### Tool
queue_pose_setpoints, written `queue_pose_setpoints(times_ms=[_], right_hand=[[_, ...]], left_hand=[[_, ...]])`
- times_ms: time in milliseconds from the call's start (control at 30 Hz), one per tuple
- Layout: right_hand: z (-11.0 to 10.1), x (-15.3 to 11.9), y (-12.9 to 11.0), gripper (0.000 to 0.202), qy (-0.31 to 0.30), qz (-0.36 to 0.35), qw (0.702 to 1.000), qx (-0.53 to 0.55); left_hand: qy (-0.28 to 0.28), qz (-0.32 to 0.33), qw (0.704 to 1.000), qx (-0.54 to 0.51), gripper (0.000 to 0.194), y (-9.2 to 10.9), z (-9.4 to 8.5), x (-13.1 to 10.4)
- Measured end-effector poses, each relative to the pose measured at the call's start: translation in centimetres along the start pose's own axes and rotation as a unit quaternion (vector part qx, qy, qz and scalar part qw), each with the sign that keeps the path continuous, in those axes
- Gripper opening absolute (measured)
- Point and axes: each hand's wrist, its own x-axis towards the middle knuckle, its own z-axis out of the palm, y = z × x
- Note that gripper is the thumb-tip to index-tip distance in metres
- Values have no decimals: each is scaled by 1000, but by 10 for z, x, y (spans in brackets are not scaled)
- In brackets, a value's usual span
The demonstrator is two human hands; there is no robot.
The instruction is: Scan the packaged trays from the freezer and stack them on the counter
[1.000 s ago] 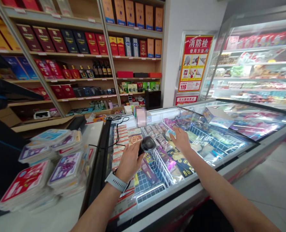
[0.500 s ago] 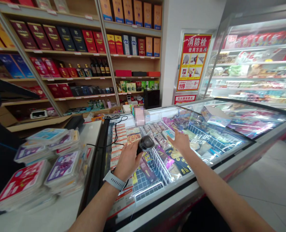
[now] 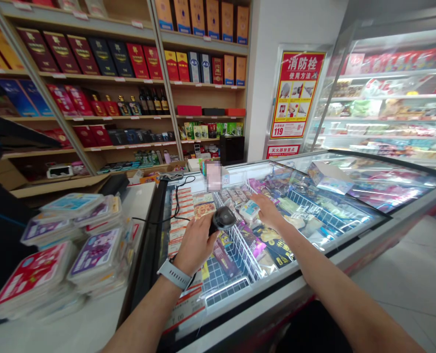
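My left hand (image 3: 193,245) is wrapped around a black handheld barcode scanner (image 3: 223,218), whose head points right over the freezer's glass top. A black cord (image 3: 175,206) loops behind it. My right hand (image 3: 271,213) has its fingers stretched out, pointing left, palm down. Close by its fingertips is a small white and blue package (image 3: 249,211); whether they touch cannot be made out. Below the hands, wire baskets (image 3: 245,250) hold colourful frozen snack packets (image 3: 252,240).
Stacks of flat plastic tubs with printed lids (image 3: 96,252) stand on the white counter (image 3: 103,318) at left. An open carton (image 3: 330,177) rests on the freezer top (image 3: 368,211). Shelves of boxed bottles (image 3: 122,59) line the back wall; a lit display fridge (image 3: 390,108) stands right.
My right hand has shifted slightly left, and the white and blue package appears a little lower and further left. My left hand holds the scanner almost in the same place.
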Motion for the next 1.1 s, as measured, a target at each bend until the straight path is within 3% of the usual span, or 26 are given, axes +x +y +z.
queue_pose_setpoints(times_ms=[133, 367, 600, 733, 1100], right_hand=[[7, 8, 6, 79, -50, -6, 999, -2], [9, 3, 6, 61, -12, 40, 999, -19], [2, -11, -9, 74, 15, 132, 989, -63], [-1, -14, -16, 65, 16, 154, 984, -87], [-4, -14, -12, 53, 56, 148, 985, 61]], left_hand=[[2, 5, 1000, 0, 43, -1, 1, 0], [9, 11, 1000, -3, 44, -4, 4, -1], [16, 20, 1000, -5, 44, -5, 5, -1], [13, 16, 1000, -5, 44, -5, 5, -1], [10, 10, 1000, -12, 45, -5, 6, -1]])
